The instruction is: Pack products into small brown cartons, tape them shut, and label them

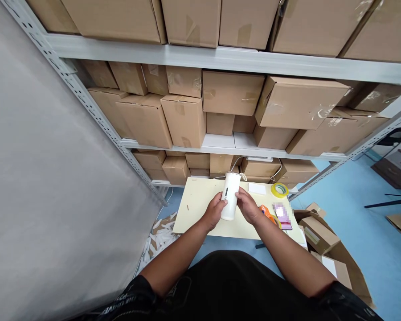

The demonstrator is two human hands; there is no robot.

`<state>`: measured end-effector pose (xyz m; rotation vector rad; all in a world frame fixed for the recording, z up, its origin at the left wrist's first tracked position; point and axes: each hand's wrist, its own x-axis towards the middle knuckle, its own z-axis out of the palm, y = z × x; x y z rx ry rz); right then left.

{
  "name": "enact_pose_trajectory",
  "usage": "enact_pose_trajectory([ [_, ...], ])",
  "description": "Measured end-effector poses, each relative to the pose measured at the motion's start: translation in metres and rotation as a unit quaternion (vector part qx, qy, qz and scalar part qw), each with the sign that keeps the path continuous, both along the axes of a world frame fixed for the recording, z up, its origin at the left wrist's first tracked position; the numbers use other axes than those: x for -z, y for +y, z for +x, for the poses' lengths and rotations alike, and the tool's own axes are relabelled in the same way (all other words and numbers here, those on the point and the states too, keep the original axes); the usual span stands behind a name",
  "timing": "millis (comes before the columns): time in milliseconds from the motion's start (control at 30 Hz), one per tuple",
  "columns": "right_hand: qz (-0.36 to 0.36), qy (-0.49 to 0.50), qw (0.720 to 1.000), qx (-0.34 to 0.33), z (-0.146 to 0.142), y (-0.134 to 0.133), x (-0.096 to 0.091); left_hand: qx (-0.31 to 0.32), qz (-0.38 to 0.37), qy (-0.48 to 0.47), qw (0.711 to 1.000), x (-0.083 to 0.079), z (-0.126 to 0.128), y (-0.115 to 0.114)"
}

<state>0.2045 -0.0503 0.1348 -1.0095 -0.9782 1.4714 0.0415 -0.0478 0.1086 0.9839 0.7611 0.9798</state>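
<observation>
Between my two hands is a white cylinder (231, 196) with a small dark slot-like mark on its side; its exact kind I cannot make out. It is held nearly upright above a cream-coloured table (194, 196). My left hand (214, 209) grips its lower left side, thumb across the front. My right hand (247, 205) closes on its right side, a little higher. Close to my right forearm lie an orange tape dispenser (266, 211) and a purple and white packet (282, 216), partly blurred. Behind them rests a roll of yellow tape (280, 190).
Metal shelving (200, 55) packed with cardboard boxes (183, 120) rises behind the table. A white paper (256, 188) lies at the table's back. An open carton (321, 236) with smaller boxes stands on the right. White scraps (158, 238) cover the floor at left, beside a grey wall (53, 178).
</observation>
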Motion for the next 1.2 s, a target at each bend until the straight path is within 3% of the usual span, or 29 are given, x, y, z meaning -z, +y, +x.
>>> enact_pose_trajectory([
  [233, 0.041, -0.05, 0.99, 0.129, -0.007, 0.009, 0.009, -0.036, 0.063, 0.072, 0.995, 0.009, 0.011, 0.0],
  [333, 0.045, -0.076, 0.985, 0.15, -0.005, 0.012, 0.013, -0.062, 0.065, 0.077, 0.993, 0.009, 0.016, 0.0],
  [433, 0.042, -0.067, 0.99, 0.121, 0.005, 0.014, 0.013, -0.039, 0.044, 0.04, 0.997, 0.007, 0.019, 0.001],
  [600, -0.031, -0.029, 0.999, 0.004, 0.018, 0.016, 0.011, 0.04, -0.03, -0.031, 0.998, 0.003, 0.018, 0.003],
  [733, 0.005, -0.036, 0.997, 0.061, 0.012, 0.015, 0.011, 0.038, -0.005, -0.013, 0.999, 0.009, 0.019, 0.005],
  [933, 0.062, -0.056, 0.987, 0.14, 0.002, 0.016, 0.014, -0.072, 0.053, 0.06, 0.994, 0.017, 0.021, 0.004],
  [1133, -0.009, 0.003, 0.999, 0.031, 0.009, 0.013, 0.008, 0.043, -0.004, -0.015, 0.999, 0.007, 0.011, 0.004],
  [1200, -0.021, 0.001, 0.999, 0.031, 0.008, 0.014, 0.004, 0.061, -0.012, -0.024, 0.998, 0.007, 0.009, 0.004],
])
